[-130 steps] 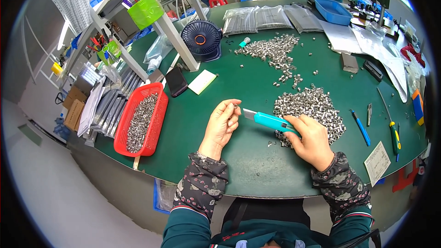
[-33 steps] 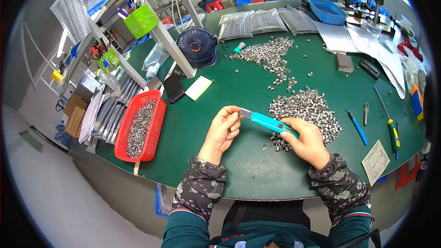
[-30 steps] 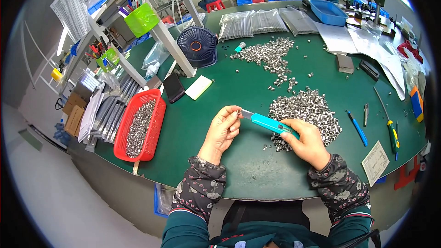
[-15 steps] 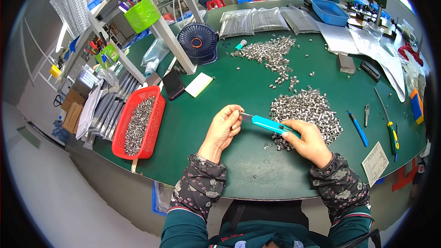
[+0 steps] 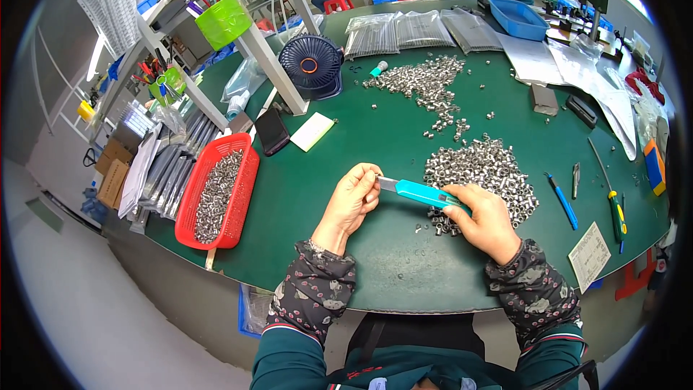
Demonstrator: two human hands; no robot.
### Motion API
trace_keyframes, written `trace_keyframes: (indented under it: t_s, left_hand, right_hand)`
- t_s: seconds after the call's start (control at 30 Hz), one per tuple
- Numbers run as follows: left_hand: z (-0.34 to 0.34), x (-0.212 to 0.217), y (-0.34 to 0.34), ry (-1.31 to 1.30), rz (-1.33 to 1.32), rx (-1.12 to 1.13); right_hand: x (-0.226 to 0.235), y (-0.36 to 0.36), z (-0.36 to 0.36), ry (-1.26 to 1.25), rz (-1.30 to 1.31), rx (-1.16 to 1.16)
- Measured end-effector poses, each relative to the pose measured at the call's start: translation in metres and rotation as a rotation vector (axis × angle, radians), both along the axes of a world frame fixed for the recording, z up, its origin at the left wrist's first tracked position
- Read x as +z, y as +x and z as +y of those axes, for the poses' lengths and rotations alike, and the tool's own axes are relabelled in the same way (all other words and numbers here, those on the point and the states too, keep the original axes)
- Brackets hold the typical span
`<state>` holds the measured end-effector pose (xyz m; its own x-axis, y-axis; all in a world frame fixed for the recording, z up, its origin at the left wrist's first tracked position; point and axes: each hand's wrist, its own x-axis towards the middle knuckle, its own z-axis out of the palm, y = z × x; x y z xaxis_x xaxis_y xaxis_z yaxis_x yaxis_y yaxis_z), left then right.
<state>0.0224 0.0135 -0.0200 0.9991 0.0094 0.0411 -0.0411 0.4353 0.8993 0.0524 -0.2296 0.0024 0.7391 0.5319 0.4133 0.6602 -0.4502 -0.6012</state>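
Note:
My right hand grips a turquoise utility knife, its thumb and fingers wrapped round the handle. The bare blade points left and reaches the fingertips of my left hand. Between that thumb and forefinger is pinched a small metal sleeve, mostly covered by the fingers; the blade tip meets it there. Just beyond the knife lies a large heap of short shiny metal sleeves, with the right hand over its near edge. A second, looser heap of sleeves spreads farther back on the green table.
A red basket of metal parts stands left, near a phone, notepad and fan. At right lie a blue pen-like tool, a screwdriver and a paper slip. Bagged rods lie at the back.
The knife blade has turned slightly, and its flat side shows brighter. Both hands stay in nearly the same place with the same grips.

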Motion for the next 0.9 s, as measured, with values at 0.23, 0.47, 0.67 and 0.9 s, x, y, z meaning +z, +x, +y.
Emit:
trace_keyframes:
  t_s: [0.23,0.47,0.67,0.9]
  left_hand:
    - [-0.0002,0.0000,-0.0003,0.016,0.016,0.016]
    - [0.0010,-0.0002,-0.0009,0.064,0.050,0.047]
    - [0.0007,0.0025,-0.0005,0.076,0.100,0.058]
    - [0.0056,0.0078,-0.0035,0.103,0.182,-0.005]
  right_hand:
    - [0.0045,-0.0022,0.0011,-0.016,-0.017,-0.008]
    - [0.0025,-0.0026,0.0015,-0.016,-0.045,-0.009]
    - [0.0036,-0.0026,0.0001,-0.023,-0.051,-0.003]
    - [0.0048,-0.0023,-0.0012,-0.029,-0.078,0.013]
